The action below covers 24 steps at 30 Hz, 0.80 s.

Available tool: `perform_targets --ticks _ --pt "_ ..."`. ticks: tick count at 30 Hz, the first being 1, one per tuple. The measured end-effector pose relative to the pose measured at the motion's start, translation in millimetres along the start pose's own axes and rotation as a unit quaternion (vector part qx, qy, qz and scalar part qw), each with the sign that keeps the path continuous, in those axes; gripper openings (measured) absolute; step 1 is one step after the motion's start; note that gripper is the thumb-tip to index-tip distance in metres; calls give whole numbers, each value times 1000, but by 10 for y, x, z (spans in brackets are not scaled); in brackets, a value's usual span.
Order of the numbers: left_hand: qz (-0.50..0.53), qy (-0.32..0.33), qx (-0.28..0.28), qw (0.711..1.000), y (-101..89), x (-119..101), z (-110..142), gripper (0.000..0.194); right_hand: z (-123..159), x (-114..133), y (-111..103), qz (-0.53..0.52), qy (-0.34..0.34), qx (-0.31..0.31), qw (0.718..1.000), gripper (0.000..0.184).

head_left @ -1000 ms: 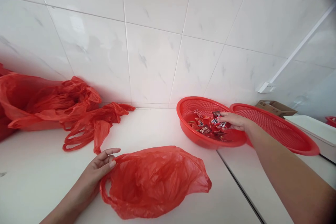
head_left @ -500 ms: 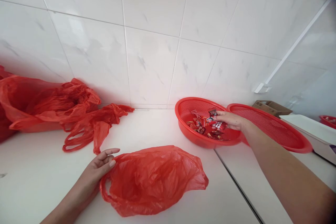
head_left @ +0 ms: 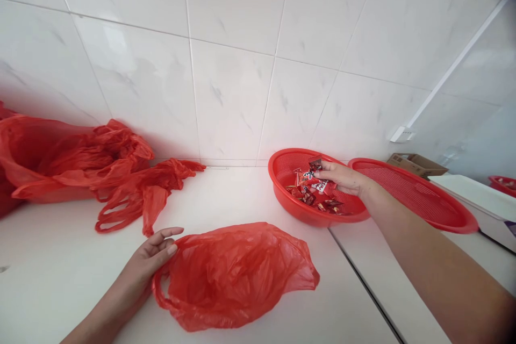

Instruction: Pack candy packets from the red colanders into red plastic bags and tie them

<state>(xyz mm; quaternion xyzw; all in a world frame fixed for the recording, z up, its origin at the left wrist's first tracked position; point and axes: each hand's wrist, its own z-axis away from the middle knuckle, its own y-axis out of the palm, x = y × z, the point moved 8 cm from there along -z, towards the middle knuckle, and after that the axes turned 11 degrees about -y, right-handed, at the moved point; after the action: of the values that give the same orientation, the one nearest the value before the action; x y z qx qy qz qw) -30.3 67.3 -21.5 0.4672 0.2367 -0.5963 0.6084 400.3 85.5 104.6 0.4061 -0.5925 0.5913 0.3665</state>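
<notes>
A red plastic bag lies open on the white counter in front of me. My left hand rests at its left edge, thumb and fingers pinching the bag's rim near a handle. My right hand is over a red mesh basket at the right, fingers closed on a few small red-and-white wrapped candies, lifted just above the pile. More wrapped candies lie in the bottom of the basket.
A second, larger red mesh basket leans behind the first. A heap of crumpled red plastic bags lies at the left against the tiled wall. A cardboard box sits at the far right, and a counter seam runs diagonally.
My right hand has closed on candies in the basket and moved up and to the left with them. My left hand and the bag have stayed put.
</notes>
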Motion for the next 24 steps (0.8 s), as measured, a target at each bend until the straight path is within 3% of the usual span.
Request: perform_targets --ticks 5,8,11,14,17,21,24 --pt "-5 7 15 1000 10 12 -13 50 72 472 613 -117 -66 78 988 30" --pt "-6 9 39 999 -6 32 -49 47 215 804 1089 -94 -107 140 980 23" --pt "-5 11 53 999 -21 44 -69 45 422 986 1667 -38 -116 253 960 21" --pt "-6 22 66 998 -7 36 -68 45 548 878 2083 80 -91 307 944 20" --pt "-3 35 74 997 1 27 -69 43 546 623 2306 161 -66 311 934 20" --pt "9 41 100 994 9 36 -79 40 489 354 2422 190 -56 326 924 25" --pt "10 35 111 993 1 54 -96 38 468 284 2398 194 -47 333 922 37"
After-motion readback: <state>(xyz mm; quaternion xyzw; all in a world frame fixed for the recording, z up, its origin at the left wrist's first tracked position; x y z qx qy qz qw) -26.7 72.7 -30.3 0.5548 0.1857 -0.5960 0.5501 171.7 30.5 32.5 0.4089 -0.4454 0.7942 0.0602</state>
